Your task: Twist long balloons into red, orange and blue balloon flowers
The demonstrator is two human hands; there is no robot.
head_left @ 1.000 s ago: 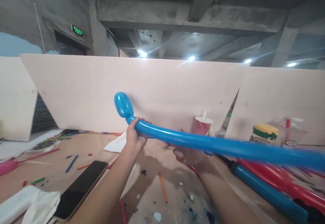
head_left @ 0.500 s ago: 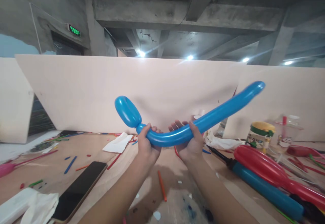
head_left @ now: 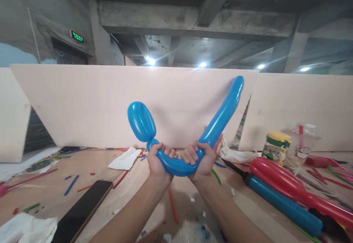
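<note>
Craft workshop, concrete beams [head_left: 154,17], exit sign [head_left: 77,36], littered worktable [head_left: 85,162]

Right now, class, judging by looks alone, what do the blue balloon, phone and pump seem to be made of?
The blue balloon: probably latex, glossy; bright highlights and a tight pinch suggest thin, stretchy skin. The phone: likely glass-fronted, given its smooth, flat black face. The pump: perhaps hard plastic, its straight blue barrel softly shiny.

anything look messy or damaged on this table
Coloured scraps, like the orange strip, lie scattered untidily; a crumpled tissue sits beside the phone, and dark stains mark the near tabletop. The blue balloon, bent between left hand and right hand, shows no visible damage.
</note>
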